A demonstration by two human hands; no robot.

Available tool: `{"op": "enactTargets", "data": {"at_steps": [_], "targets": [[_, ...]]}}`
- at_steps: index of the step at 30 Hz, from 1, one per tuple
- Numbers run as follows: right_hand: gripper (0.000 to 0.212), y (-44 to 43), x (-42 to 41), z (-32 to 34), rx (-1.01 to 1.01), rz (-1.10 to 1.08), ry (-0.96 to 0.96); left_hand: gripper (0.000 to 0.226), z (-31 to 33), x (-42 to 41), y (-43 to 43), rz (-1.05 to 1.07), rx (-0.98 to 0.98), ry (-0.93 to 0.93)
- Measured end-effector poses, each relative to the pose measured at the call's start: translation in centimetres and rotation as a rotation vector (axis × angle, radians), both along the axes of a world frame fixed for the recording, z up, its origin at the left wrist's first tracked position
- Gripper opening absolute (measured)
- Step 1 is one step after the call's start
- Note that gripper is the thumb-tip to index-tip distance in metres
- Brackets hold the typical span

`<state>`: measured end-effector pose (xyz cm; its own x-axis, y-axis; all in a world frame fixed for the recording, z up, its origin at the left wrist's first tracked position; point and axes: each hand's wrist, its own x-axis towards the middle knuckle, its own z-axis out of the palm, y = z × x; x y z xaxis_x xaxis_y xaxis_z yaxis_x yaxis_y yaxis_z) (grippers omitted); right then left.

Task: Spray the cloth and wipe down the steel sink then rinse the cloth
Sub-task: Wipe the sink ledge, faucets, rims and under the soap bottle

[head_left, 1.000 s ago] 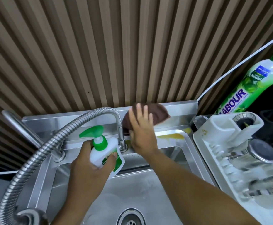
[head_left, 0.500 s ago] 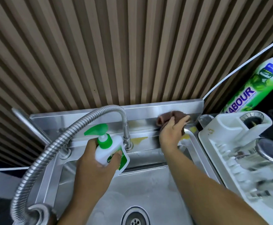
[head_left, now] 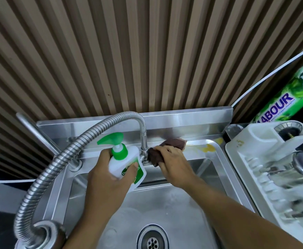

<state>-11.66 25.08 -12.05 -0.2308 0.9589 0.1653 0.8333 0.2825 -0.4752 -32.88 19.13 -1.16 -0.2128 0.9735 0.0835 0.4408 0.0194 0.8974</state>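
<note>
Head view: the right hand (head_left: 172, 160) presses the brown cloth (head_left: 167, 148) onto the steel sink (head_left: 224, 159) ledge beside the faucet base (head_left: 144, 155); the left hand (head_left: 107, 175) grips the pump bottle (head_left: 127, 164). The yellow stain (head_left: 209, 147) farther right may be missed.

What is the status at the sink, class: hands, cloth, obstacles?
Left hand grips pump bottle. Right hand presses cloth on sink ledge by tap. Yellow stain unwiped.

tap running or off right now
Off, as far as shows: no water stream falls into the sink basin, though the flexible tap outlet is partly hidden at the lower left.
</note>
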Motion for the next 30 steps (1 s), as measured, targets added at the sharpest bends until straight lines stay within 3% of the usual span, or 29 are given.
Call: {"op": "enactTargets", "data": {"at_steps": [4,7,11,15,21,27,30], "targets": [[0.044,-1.5,1.9,0.3,0.086,-0.174,-0.047,0.031,0.0,0.0,0.2,-0.013,-0.008,0.018],[0.048,-0.4,-0.8,0.2,0.037,-0.332,0.068,0.032,-0.3,-0.2,0.3,-0.036,-0.017,0.034],[0.042,-0.3,-4.7,0.0,-0.064,-0.239,0.238,0.033,-0.2,-1.0,0.3,-0.084,-0.051,0.074],[0.041,-1.7,-0.8,0.5,-0.047,-0.223,0.085,0.034,0.1,-2.0,0.5,-0.137,-0.087,0.069],[0.035,-1.2,0.9,0.5,0.005,-0.691,0.069,0.033,0.0,-2.5,1.0,-0.186,-0.104,0.045],[0.051,-2.0,-5.6,-0.3,0.055,-0.243,0.129,0.031,-0.2,-1.7,1.3,-0.222,-0.094,0.09],[0.057,-1.7,-3.1,-0.1,0.023,-0.314,0.049,0.032,-0.3,-1.3,1.4,-0.204,-0.105,0.076]]}}
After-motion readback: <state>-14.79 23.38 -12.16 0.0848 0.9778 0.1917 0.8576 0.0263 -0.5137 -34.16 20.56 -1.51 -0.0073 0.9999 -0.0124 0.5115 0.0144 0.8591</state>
